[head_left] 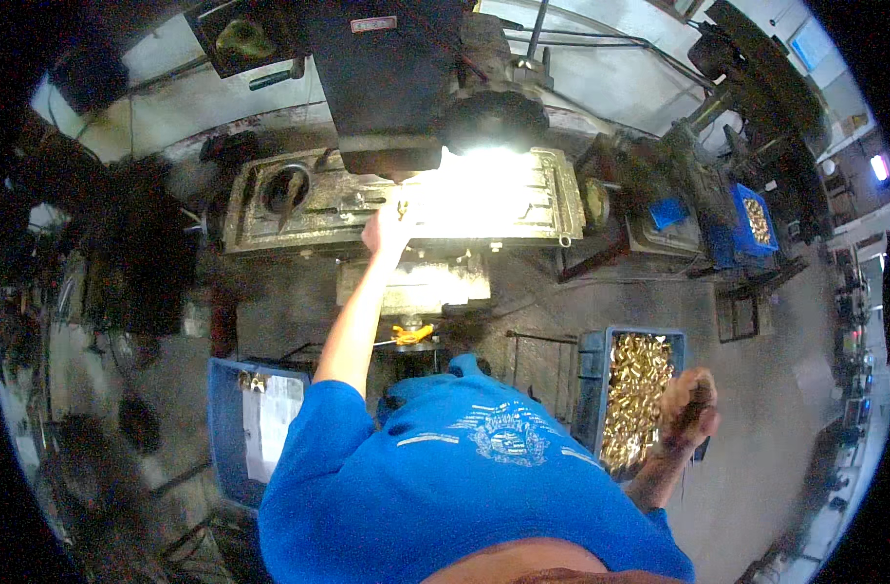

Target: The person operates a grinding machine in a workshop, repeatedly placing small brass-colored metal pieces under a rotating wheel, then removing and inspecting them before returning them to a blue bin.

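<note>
My left arm stretches forward to the metal machine table point(314, 222). Under the dark machine head point(391, 146), my left hand point(390, 230) is closed, and a small brass-coloured part point(403, 208) shows at its fingertips. Strong lamp glare washes out much of that spot. Off to the right, my right hand point(690, 404) is curled at the right edge of a blue bin point(588, 389) full of shiny brass parts point(637, 394). What its fingers hold, if anything, is hidden.
A second blue bin point(233, 428) with a few brass pieces stands at my left. An orange-handled tool point(413, 335) lies below the machine table. At the far right, a smaller blue crate point(757, 222) of brass parts sits beside another machine.
</note>
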A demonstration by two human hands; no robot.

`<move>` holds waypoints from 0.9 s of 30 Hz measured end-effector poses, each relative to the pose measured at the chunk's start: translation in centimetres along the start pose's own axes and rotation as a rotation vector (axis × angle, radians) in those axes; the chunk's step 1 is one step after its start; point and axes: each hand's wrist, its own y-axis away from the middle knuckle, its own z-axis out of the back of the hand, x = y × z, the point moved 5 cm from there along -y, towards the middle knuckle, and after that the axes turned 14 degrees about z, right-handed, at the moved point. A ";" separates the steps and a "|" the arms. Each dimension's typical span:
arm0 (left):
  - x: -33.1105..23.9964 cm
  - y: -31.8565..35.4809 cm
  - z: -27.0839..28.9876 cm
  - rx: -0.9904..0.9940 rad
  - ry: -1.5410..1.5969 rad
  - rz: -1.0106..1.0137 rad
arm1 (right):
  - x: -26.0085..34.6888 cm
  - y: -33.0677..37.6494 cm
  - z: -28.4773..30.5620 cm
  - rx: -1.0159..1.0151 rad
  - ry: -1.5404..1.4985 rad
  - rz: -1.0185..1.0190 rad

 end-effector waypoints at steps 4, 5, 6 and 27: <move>1.2 0.0 -0.2 -0.137 0.110 -0.112 | -2.7 2.6 0.3 -0.151 -0.041 -0.073; 0.9 0.1 -0.3 -0.103 0.099 -0.120 | -4.1 4.3 0.6 -0.242 -0.062 -0.148; 0.5 0.3 -0.4 -0.069 0.088 -0.128 | -5.0 5.6 0.3 -0.276 -0.052 -0.167; 0.6 6.3 -2.9 0.289 0.106 -0.612 | -13.2 6.5 -1.4 -0.296 0.082 -0.469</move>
